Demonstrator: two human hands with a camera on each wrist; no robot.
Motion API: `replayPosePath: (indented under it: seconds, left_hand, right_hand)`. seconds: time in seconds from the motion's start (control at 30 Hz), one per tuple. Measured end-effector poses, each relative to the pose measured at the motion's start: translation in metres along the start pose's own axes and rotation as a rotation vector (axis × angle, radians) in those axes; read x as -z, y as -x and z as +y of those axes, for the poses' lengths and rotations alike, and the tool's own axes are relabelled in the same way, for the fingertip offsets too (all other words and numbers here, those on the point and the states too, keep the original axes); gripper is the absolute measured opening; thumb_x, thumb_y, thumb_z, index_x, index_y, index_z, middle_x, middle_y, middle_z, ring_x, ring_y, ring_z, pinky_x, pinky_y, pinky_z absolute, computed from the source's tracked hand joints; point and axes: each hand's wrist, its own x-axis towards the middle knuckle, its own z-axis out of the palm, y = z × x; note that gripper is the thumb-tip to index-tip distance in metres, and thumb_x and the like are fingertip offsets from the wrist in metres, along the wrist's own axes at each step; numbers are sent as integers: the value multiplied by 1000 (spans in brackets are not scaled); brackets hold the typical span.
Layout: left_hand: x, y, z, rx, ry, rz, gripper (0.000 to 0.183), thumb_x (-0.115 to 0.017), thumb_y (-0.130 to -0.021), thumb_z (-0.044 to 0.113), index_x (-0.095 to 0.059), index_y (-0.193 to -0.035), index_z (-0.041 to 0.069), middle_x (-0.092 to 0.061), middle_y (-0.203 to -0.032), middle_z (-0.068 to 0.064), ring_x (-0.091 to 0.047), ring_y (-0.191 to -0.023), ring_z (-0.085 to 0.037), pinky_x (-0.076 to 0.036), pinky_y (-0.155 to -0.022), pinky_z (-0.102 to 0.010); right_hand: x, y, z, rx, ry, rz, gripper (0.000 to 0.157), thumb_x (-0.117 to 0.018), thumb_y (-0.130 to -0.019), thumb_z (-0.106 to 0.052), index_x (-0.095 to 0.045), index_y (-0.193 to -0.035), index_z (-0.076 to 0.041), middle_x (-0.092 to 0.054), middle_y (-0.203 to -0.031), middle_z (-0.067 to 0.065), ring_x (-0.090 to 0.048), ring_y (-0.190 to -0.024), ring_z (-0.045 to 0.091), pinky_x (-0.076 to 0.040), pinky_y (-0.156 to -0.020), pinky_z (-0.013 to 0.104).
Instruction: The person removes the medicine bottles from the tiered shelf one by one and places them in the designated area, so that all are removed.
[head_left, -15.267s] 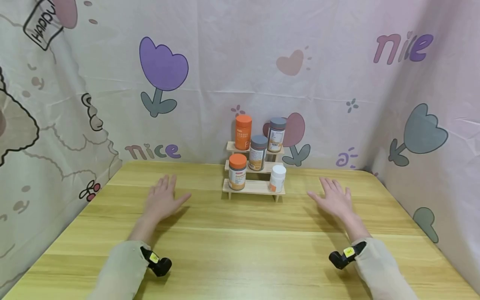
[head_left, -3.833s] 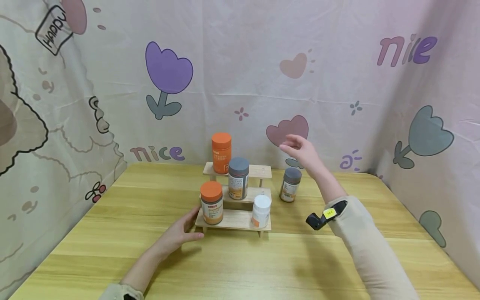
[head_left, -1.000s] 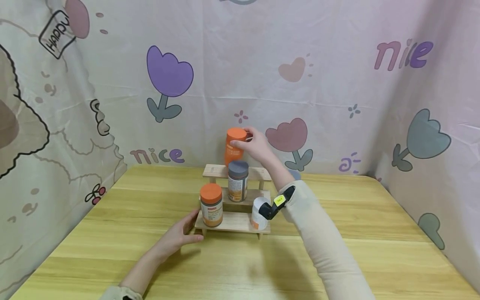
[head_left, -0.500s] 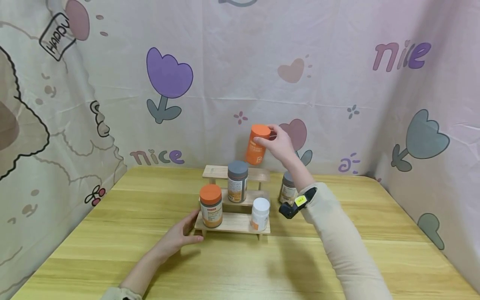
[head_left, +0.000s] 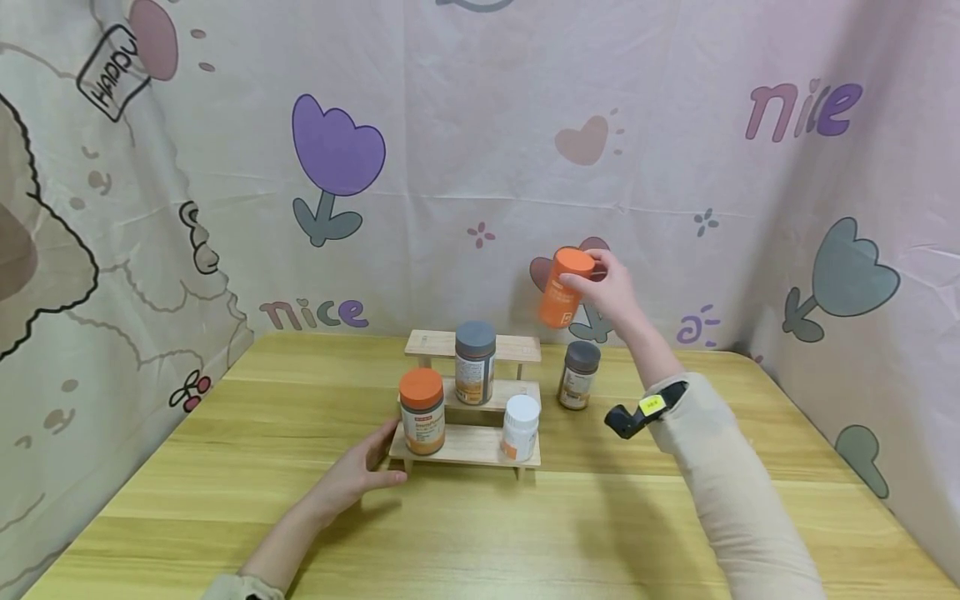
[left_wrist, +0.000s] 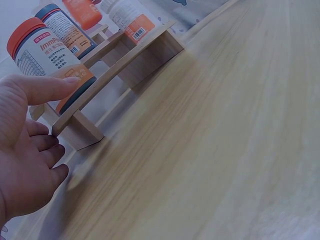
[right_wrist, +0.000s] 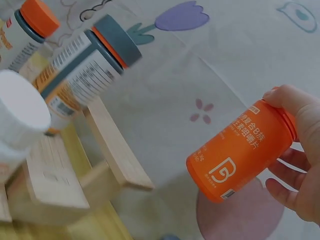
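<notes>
My right hand (head_left: 609, 287) holds an orange bottle (head_left: 562, 292) by its upper part, tilted and raised off the surface, behind and above a grey-lidded bottle (head_left: 579, 377) that stands on the table. In the right wrist view, the thumb and fingers are around the orange bottle's (right_wrist: 240, 150) capped end. At the left end of a three-step wooden rack (head_left: 472, 450), my left hand (head_left: 352, 475) holds the lowest step, its thumb in front. An orange-lidded jar (head_left: 423, 417) and a white bottle (head_left: 521, 429) stand on that step. Another grey-lidded bottle (head_left: 475, 367) stands on the middle step.
The rack's top step (head_left: 510, 348) carries no bottle. The wooden table (head_left: 480, 533) extends around the rack. A printed curtain (head_left: 465, 125) hangs behind the table and along both sides.
Since one second ago, the orange bottle has left the top step and travelled right in my right hand. Earlier, one grey-lidded bottle went from rack to table, and the rack came nearer.
</notes>
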Motion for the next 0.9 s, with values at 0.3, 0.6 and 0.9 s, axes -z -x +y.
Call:
replayPosePath:
  seconds: [0.3, 0.6, 0.9]
  left_hand:
    - [-1, 0, -1, 3, 34, -18, 87, -66, -84, 10, -7, -144, -10, -5, -150, -26, -7, -136, -40, -7, -110, -46]
    - [0, 0, 1, 7, 28, -11, 87, -66, -84, 12, -7, -144, -10, -5, -150, -26, -7, -136, -41, -7, -110, -47]
    - [0, 0, 0, 7, -1, -2, 88, -67, -84, 13, -8, -144, -9, -6, -150, -26, -9, -136, -42, -8, -110, -49]
  right_hand:
    - [33, 14, 16, -23, 39, 40, 56, -65, -86, -28, -43, -129, 0, -49, -122, 16, -47, -108, 29, -42, -92, 41]
    - [61, 33, 32, -76, 91, 58, 62, -62, -88, -35, -39, -134, 0, -46, -127, 19, -44, -111, 30, -40, -94, 45]
    - [79, 52, 62, -148, 112, 57, 71, -61, -88, -39, -32, -138, 2, -41, -132, 24, -40, -118, 38, -36, -98, 54]
